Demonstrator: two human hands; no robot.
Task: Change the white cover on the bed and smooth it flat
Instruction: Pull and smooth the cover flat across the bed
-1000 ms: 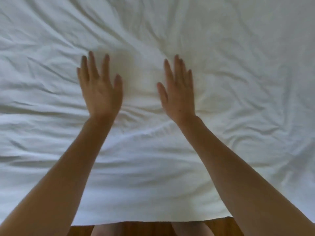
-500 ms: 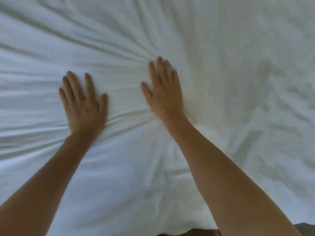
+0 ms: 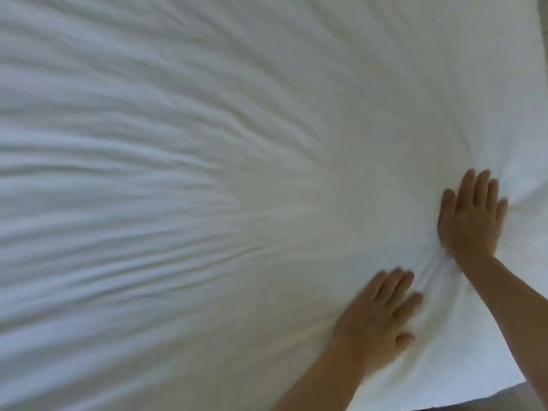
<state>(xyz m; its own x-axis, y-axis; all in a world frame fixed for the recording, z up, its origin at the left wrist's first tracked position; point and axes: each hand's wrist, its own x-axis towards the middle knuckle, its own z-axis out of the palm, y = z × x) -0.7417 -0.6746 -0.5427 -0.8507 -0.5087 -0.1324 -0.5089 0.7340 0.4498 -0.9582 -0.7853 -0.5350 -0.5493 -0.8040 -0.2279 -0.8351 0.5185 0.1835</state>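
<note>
While the frame was blurred by motion, both hands lay flat on the white cover (image 3: 207, 173), which spread across the bed and filled nearly the whole view. The right hand (image 3: 471, 221) pressed palm down on the cloth, its fingers (image 3: 482, 188) straight and held close together, holding nothing. The left hand (image 3: 376, 324) rested nearer the person and to the left of the right one, also palm down, its fingers (image 3: 391, 286) straight and slightly spread, the thumb out to the side; it too gripped nothing. The two hands sat near each other but did not touch.

Between the left fingers and the right wrist the cover bunched into short, tight creases. Just beyond the right fingertips a few more folds gathered and ran toward the cover's right edge. Far to the left of both sets of fingers, long shallow wrinkles fanned out across the cloth toward the left edge of the view. Ahead of the fingers, the cover looked smoother, though the blur hid fine detail. Below the right forearm the cover's near edge showed, with a dim grey strip beyond it.
</note>
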